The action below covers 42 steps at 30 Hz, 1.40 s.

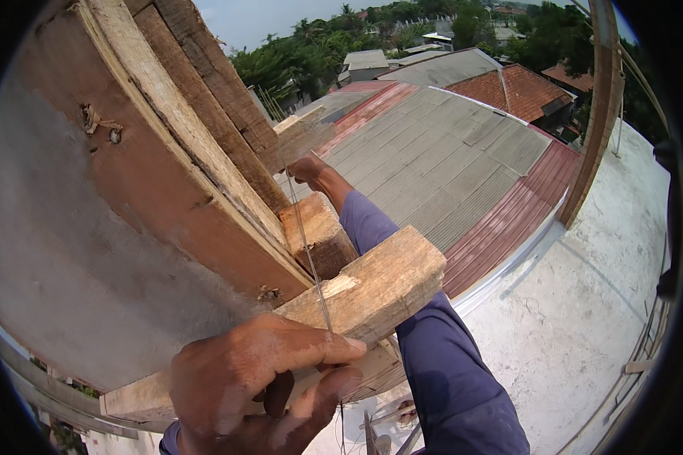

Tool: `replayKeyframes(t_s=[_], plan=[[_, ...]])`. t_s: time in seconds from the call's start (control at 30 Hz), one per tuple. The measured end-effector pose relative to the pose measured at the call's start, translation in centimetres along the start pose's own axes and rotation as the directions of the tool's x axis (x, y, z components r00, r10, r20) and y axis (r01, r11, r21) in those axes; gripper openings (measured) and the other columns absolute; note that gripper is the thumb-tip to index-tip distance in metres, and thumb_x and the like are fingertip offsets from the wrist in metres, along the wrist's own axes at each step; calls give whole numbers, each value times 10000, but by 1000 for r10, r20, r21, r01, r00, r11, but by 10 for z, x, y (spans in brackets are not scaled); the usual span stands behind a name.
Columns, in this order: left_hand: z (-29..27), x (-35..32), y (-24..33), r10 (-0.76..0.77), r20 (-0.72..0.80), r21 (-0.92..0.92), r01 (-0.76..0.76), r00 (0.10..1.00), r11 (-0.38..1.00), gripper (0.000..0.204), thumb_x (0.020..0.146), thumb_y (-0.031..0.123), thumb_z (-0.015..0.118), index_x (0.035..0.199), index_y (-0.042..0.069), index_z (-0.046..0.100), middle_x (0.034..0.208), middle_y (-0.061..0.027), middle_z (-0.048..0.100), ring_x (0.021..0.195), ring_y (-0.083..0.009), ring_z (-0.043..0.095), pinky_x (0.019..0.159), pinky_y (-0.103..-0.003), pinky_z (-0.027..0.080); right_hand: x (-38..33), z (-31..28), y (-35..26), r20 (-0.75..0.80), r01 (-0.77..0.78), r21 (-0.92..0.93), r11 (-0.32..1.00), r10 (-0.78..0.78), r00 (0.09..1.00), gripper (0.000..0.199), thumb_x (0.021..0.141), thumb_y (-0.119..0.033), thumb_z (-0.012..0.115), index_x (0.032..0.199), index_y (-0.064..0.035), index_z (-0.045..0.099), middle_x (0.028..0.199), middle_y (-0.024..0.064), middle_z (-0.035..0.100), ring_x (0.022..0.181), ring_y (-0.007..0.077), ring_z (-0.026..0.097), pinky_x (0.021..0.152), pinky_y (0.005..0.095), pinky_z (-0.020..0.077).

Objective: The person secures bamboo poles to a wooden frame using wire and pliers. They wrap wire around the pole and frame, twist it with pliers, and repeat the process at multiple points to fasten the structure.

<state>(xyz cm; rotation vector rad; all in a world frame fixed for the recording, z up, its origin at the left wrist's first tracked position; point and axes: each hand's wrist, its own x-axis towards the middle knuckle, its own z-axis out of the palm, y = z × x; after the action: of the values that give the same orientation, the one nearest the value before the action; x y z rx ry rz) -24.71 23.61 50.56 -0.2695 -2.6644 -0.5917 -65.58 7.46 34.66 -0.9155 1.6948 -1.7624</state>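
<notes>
**Ana:** Left hand (pixel 262 379) first: it is closed, the thumb and the forefinger pinching a thin wire (pixel 309 254) just below the end of a wooden block (pixel 372 288). The other fingers curl under the plank edge.

**Ben:** And where does the wire go from there?

**Ana:** It runs up, taut and nearly straight, over the block, past a second, smaller block (pixel 319 235) behind it, to the right hand (pixel 307 168). This hand is far out at the end of a blue sleeve (pixel 440 364), beside the upper boards. I think its fingers are closed on the top end of the wire, but they are small there and partly hidden, so I cannot tell for sure.

**Ben:** Why is the wire held at both ends like this?

**Ana:** My judgement is that two hands keep it stretched, so it lies flat against the wood and does not curl. The pinch is low, close to the block, which gives more control.

**Ben:** What is the wood around it?

**Ana:** Rough formwork boards (pixel 182 144) lean diagonally, one laid over another, against a grey concrete face (pixel 61 280). The two blocks stick out from under them, maybe as braces. A bent nail (pixel 114 135) sits in the reddish board.

**Ben:** And further out?

**Ana:** Below on the right is a pale concrete roof slab (pixel 584 318), then a corrugated metal roof (pixel 448 159), grey with red strips, a tiled roof (pixel 516 87), trees and sky. A wooden post (pixel 596 129) stands at the right.
</notes>
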Motion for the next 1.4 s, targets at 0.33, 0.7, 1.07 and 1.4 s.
replayKeyframes(t_s=[0.33,0.7,1.07,1.4], plan=[[22,20,-9,32,-193,-181,-67,981,981,294,853,83,841,1118,38,723,911,-79,750,509,-28,522,441,-241,386,-95,-26,40,5,303,157,940,-307,952,471,1001,-426,708,1237,-19,723,909,33,671,789,89,602,642,278,497],[19,28,-17,-76,-68,-373,46,995,927,207,906,94,797,1101,44,750,882,-51,741,571,-20,474,531,-221,385,-98,-37,19,-400,334,-229,914,-401,824,320,1018,-288,636,1043,-2,778,889,108,752,824,185,690,730,370,532],[17,30,-14,-38,-63,-327,15,997,945,97,944,66,744,991,14,676,874,-28,651,769,-62,574,662,-244,462,-97,-127,-140,-652,728,-24,685,-563,508,266,997,-321,746,995,-55,738,766,-27,609,626,40,466,540,220,364],[25,27,-15,76,-150,-276,-116,986,954,371,888,112,703,1152,68,446,799,-31,619,600,-77,547,575,-244,489,-412,-205,-63,-819,454,-411,791,-539,197,343,1053,-334,654,1172,-31,762,811,-23,597,749,56,470,662,218,386]])
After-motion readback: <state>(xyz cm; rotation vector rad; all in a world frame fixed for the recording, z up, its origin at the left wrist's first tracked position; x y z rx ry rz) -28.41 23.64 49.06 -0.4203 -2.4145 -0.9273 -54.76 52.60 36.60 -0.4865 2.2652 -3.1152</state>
